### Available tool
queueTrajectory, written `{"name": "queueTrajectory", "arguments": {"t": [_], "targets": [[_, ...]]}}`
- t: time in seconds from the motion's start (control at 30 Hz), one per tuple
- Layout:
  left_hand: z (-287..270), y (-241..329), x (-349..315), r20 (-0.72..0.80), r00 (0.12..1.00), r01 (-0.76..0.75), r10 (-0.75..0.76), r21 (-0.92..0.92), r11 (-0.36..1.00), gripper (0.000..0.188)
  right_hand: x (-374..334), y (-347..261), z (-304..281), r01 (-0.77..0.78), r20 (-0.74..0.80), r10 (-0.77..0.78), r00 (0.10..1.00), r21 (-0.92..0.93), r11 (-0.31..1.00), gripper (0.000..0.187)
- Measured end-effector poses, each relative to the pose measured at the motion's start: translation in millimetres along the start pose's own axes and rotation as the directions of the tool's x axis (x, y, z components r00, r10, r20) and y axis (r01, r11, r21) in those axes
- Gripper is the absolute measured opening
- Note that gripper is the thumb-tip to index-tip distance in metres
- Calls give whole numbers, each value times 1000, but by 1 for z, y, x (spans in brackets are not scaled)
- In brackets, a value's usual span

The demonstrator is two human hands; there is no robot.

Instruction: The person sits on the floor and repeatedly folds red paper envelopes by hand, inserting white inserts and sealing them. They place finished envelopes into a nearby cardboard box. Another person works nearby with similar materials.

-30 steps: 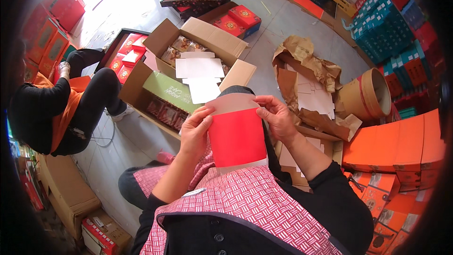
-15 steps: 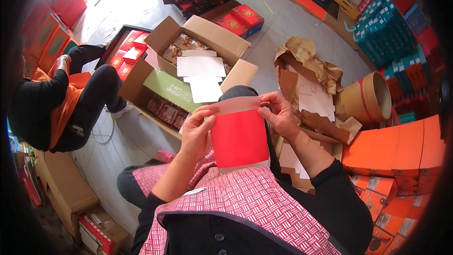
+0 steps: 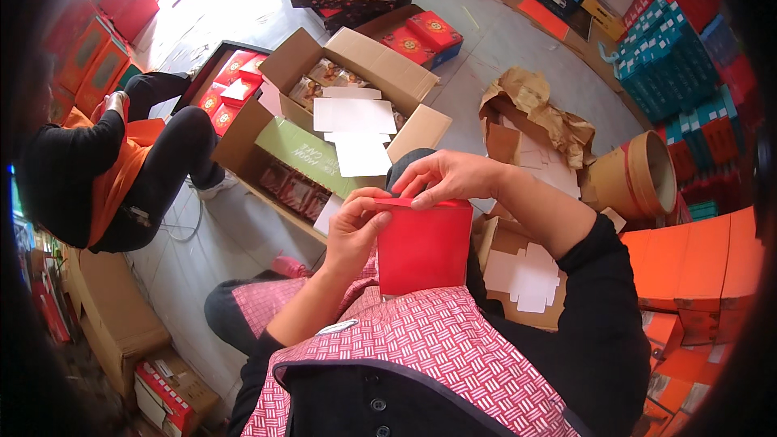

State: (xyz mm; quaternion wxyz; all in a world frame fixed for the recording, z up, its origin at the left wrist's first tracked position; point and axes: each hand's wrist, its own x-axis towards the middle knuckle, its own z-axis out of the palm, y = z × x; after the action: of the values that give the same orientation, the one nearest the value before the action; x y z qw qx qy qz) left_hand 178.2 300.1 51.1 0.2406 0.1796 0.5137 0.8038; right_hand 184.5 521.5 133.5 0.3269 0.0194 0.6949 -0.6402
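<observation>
A square red card piece [image 3: 425,251] stands in front of my lap, its bottom against my patterned apron [image 3: 405,332]. My left hand [image 3: 356,225] pinches its upper left corner between thumb and fingers. Reaching across from the right, my right hand [image 3: 445,178] has thumb and fingertips closed on the top edge, near the middle. That edge is folded over into a narrow strip. Just beyond my hands, white card blanks [image 3: 354,116] with flaps lie across an open carton [image 3: 413,71] that holds small wrapped packs.
A green-flapped carton [image 3: 295,146] of packs adjoins my left side. At right are another carton with a white blank [image 3: 522,275], crumpled brown paper [image 3: 534,109], a round tub [image 3: 627,174] and orange boxes [image 3: 688,263]. A person [image 3: 97,162] sits at left near trays of red boxes.
The pale flap along the card's top has been folded down. My right hand has moved left from the upper right corner to the middle of the top edge.
</observation>
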Motion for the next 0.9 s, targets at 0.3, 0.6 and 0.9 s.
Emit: {"name": "queueTrajectory", "arguments": {"t": [0.3,0.6,0.9], "targets": [[4,4,-3,10,1000,-25,26,-97,995,31,7,8,-9,113,24,-111,994,-290,950,30],[2,1,-3,9,1000,-9,10,-61,998,35,6,19,-15,244,108,-219,970,-402,883,31],[-1,-10,-5,-2,998,-66,67,106,992,11,-10,25,-2,313,-89,-379,921,-407,858,20]]}}
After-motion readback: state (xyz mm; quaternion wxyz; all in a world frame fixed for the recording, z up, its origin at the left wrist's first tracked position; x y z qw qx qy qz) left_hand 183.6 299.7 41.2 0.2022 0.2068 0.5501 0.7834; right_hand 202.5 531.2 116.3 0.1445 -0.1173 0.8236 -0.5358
